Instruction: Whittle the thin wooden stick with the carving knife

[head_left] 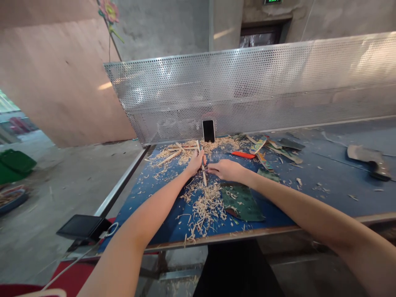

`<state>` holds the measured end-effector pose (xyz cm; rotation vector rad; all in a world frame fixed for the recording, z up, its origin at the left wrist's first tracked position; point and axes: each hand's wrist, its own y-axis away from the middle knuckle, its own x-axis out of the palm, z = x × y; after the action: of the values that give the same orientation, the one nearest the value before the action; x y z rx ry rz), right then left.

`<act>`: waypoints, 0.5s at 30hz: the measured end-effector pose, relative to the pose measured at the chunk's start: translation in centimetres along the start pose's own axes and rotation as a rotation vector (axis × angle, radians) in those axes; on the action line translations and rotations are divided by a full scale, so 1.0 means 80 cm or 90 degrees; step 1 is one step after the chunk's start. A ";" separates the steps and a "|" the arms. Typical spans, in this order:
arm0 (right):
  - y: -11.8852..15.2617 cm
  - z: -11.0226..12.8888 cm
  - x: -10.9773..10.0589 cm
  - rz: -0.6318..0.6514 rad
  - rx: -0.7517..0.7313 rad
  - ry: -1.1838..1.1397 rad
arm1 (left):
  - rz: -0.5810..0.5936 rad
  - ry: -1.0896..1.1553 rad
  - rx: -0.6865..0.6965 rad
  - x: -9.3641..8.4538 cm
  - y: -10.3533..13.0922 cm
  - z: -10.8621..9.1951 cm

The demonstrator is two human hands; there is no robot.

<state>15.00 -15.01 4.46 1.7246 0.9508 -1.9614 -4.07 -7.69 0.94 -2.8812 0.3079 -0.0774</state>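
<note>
My left hand (194, 163) is closed round a narrow, pale wooden strip (204, 179), which points away from me with its near end over the shavings. Beside it, my right hand (227, 169) is closed in a pinch on a thin, dark, blade-like tool (205, 170) that crosses the strip; most of this tool is hidden by the fingers. Curled wood shavings (208, 206) lie heaped below both hands. Under the right forearm sits a dark green flat piece (243, 202) with shavings scattered over it.
A phone (208, 131) leans against the perforated metal screen (241, 90) behind the blue tabletop (139, 210). An orange-handled knife (243, 154) lies right of centre, near several split pieces (287, 154). A brown-and-black tool (368, 161) rests far right. A black device (83, 227) with a cable sits front left.
</note>
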 end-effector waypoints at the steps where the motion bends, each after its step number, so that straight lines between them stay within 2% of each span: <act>1: 0.001 0.000 0.000 -0.010 -0.012 0.017 | -0.002 -0.002 0.001 0.000 0.000 0.000; 7: 0.001 -0.013 0.010 -0.093 -0.017 0.065 | -0.002 -0.012 0.003 0.000 -0.002 0.001; 11: -0.005 -0.017 0.016 -0.072 -0.007 0.038 | -0.008 -0.002 -0.011 0.001 -0.002 0.000; 15: -0.011 -0.012 0.009 -0.039 0.039 -0.079 | -0.003 -0.005 -0.010 0.001 0.001 -0.003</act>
<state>14.99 -13.61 3.94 1.6027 0.9185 -2.1300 -4.01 -7.82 1.18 -2.8979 0.3015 -0.0646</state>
